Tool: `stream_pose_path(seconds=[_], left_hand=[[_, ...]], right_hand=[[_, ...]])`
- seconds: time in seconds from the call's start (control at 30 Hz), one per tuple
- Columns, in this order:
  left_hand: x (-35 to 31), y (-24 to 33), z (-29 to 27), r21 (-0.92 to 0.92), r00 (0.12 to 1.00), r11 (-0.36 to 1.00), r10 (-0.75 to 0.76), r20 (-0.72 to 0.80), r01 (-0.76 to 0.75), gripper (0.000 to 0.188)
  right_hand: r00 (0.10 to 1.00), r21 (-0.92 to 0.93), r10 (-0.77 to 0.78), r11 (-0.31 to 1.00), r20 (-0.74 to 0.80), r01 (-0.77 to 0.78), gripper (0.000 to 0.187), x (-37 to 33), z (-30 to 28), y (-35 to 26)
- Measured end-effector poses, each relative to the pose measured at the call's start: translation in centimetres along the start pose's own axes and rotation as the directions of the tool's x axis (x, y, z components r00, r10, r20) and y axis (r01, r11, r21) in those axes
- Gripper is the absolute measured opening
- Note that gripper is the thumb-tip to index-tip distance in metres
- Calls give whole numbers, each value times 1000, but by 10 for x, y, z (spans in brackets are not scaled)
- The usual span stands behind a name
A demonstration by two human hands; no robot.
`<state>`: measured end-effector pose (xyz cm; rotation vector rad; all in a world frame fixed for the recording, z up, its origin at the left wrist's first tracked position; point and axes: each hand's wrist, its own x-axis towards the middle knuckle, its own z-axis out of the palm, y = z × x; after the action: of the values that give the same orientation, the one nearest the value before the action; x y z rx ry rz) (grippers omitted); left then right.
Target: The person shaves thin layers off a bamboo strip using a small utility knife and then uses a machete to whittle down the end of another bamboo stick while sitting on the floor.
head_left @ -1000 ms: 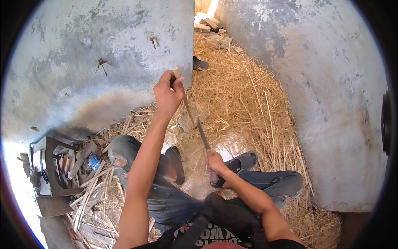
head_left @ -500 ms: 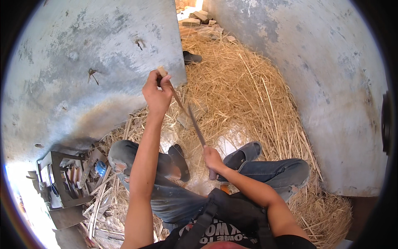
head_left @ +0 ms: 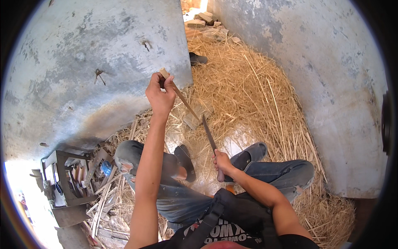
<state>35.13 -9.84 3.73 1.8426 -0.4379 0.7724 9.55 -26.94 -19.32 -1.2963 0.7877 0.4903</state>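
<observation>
My left hand point(head_left: 161, 96) is raised near the blue-grey wall at the left, its fingers closed on the upper end of a long, thin wooden strip point(head_left: 185, 100). The strip slants down to the right, its lower end close to the tip of a knife point(head_left: 208, 132). My right hand point(head_left: 223, 161) grips that knife by its handle between my bent knees. The long dark blade points away from me, up and slightly left. Whether blade and strip touch, I cannot tell.
Straw-like shavings point(head_left: 244, 91) cover the floor. Weathered walls point(head_left: 302, 54) rise on both sides. At the lower left stands a dark wooden frame point(head_left: 62, 182), with a blue crumpled thing point(head_left: 106, 167) beside it. Bricks point(head_left: 203, 18) lie at the far end, and a dark shoe point(head_left: 198, 58) by the wall edge.
The whole view has shifted slightly to the right. My right hand and the knife have moved a little right, the blade tip drawn slightly toward me. My left hand still holds the strip.
</observation>
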Motion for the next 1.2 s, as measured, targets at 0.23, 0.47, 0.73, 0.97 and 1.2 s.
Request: stream_pose_path(seconds=[0.23, 0.47, 0.73, 0.97, 1.2], left_hand=[[2, 11, -1, 20, 998, 999, -32, -54, 33, 17], [2, 17, 2, 41, 997, 999, -16, -79, 19, 25], [1, 7, 2, -45, 995, 998, -45, -84, 41, 25], [0, 4, 3, -139, 997, 988, -74, -34, 69, 23], [1, 6, 5, -189, 996, 978, -92, -9, 88, 15]], right_hand=[[991, -26, 132, 991, 28, -131, 41, -4, 4, 28], [992, -43, 113, 993, 50, -111, 41, -6, 6, 27], [993, -62, 107, 993, 53, -103, 40, -5, 5, 28], [991, -56, 113, 992, 67, -109, 39, -5, 6, 28], [993, -65, 105, 993, 60, -101, 38, -4, 6, 30]])
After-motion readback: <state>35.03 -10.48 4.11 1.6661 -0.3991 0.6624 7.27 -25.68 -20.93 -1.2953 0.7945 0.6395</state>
